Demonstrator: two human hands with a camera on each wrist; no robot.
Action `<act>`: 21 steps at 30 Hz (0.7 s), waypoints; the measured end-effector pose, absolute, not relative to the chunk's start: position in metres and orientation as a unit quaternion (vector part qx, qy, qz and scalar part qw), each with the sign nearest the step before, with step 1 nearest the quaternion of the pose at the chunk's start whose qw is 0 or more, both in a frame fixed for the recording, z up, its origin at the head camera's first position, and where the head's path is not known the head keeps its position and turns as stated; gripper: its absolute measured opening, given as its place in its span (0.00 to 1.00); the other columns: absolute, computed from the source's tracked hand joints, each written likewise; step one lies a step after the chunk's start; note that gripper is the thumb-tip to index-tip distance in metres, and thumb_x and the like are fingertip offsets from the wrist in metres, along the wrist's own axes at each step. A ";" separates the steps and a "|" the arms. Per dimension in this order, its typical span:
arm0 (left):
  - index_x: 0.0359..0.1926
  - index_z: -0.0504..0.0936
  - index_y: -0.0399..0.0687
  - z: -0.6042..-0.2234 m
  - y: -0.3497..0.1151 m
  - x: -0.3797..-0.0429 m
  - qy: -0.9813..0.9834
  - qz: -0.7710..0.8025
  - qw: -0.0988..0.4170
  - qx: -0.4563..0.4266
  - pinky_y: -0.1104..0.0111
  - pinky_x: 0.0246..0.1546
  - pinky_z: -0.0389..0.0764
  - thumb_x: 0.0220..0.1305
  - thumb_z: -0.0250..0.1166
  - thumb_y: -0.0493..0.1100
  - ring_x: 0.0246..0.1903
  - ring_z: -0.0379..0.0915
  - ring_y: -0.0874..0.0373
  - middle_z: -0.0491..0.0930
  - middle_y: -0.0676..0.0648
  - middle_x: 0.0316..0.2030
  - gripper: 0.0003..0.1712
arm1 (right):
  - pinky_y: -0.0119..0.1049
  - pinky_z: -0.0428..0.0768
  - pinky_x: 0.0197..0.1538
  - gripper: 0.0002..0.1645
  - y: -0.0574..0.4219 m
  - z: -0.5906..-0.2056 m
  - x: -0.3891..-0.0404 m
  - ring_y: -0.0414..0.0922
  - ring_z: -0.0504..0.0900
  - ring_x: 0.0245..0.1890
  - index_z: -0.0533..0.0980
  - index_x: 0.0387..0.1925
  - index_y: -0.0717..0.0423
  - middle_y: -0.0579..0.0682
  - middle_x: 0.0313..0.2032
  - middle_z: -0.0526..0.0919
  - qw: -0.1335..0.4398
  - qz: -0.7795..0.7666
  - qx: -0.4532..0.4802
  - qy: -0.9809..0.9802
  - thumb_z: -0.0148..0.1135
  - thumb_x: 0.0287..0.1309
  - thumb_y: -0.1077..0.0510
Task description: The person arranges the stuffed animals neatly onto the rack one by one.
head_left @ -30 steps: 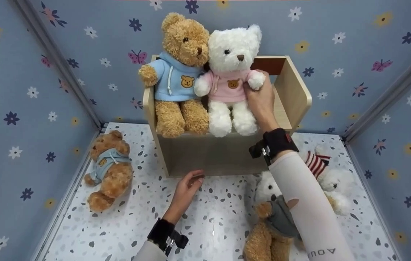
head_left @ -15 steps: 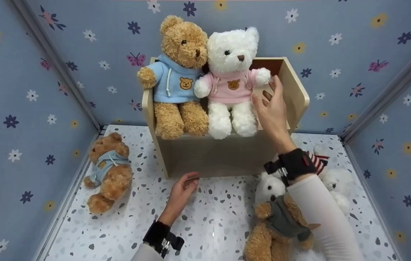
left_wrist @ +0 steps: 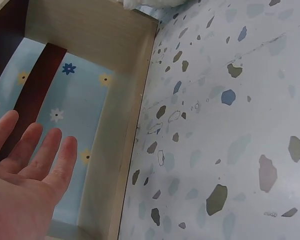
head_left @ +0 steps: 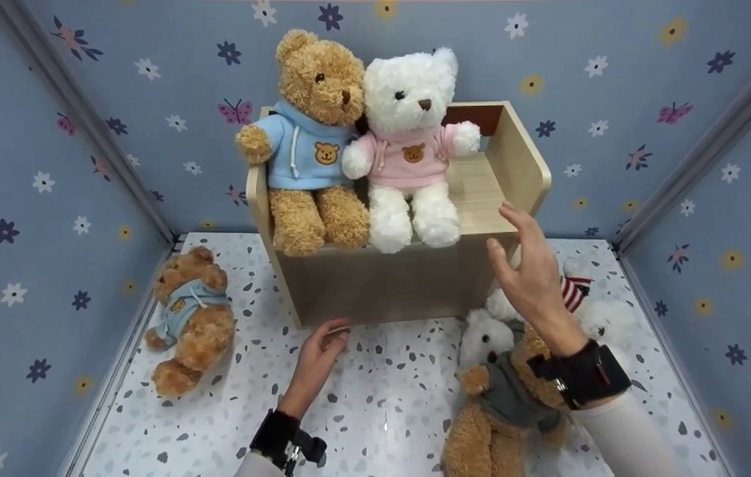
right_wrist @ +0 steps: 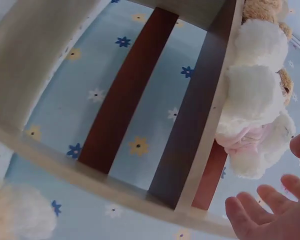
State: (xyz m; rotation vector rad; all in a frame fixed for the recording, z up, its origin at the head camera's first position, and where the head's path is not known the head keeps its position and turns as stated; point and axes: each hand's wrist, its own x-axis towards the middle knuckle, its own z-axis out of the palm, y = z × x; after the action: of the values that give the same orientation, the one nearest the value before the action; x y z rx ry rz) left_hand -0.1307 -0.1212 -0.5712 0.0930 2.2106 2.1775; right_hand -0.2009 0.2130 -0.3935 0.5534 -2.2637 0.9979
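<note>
My right hand (head_left: 534, 278) hovers in front of the wooden shelf's (head_left: 531, 152) right side, fingers spread, holding nothing. A white teddy bear (head_left: 408, 93) in a pink hoodie sits upright on the top board, its feet over the front edge. Leaning against it on the left is a brown teddy bear (head_left: 322, 73) in a light blue hoodie. Low before the shelf's lower compartment, my left hand (head_left: 315, 358) is relaxed with nothing in it. The left wrist view shows the left hand's (left_wrist: 30, 175) fingers loosely extended by the compartment.
A brown bear in a blue hoodie (head_left: 196, 318) lies on the speckled floor (head_left: 375, 397) at left. At right lie a brown bear in a grey top (head_left: 511, 391) and white bears, one with a red-striped garment (head_left: 574, 291). Flowered walls (head_left: 614, 66) enclose the space.
My right hand has let go of the white bear's arm and drawn back down and to the right. The bear stays seated, its arm now sticking out. The left hand has hardly moved.
</note>
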 end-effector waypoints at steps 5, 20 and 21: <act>0.66 0.73 0.32 -0.573 -0.123 -0.129 0.715 0.698 0.023 0.021 0.61 0.63 0.77 0.78 0.57 0.38 0.66 0.70 0.38 0.73 0.31 0.65 0.21 | 0.50 0.81 0.55 0.23 0.235 -0.412 -0.186 0.56 0.79 0.61 0.74 0.65 0.65 0.61 0.63 0.79 0.279 0.344 0.218 -0.869 0.61 0.71 0.64; 0.65 0.75 0.33 -0.576 -0.124 -0.126 0.738 0.675 0.017 0.016 0.69 0.57 0.78 0.78 0.57 0.38 0.64 0.73 0.38 0.78 0.37 0.62 0.20 | 0.57 0.83 0.51 0.18 0.288 -0.455 -0.159 0.56 0.85 0.51 0.82 0.57 0.57 0.57 0.53 0.86 0.078 0.280 0.184 -0.939 0.60 0.76 0.51; 0.65 0.75 0.33 -0.577 -0.124 -0.126 0.737 0.676 0.017 0.016 0.68 0.58 0.78 0.78 0.57 0.38 0.64 0.73 0.38 0.78 0.37 0.62 0.20 | 0.57 0.82 0.51 0.18 0.291 -0.457 -0.157 0.56 0.85 0.50 0.82 0.57 0.57 0.57 0.53 0.86 0.077 0.278 0.179 -0.941 0.60 0.75 0.51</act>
State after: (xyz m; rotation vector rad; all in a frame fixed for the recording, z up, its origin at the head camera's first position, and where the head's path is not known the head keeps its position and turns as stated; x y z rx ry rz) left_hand -0.1262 -0.1238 -0.5768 0.0494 2.2903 2.1000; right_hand -0.1571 0.2914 -0.4568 0.5352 -2.8193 0.8337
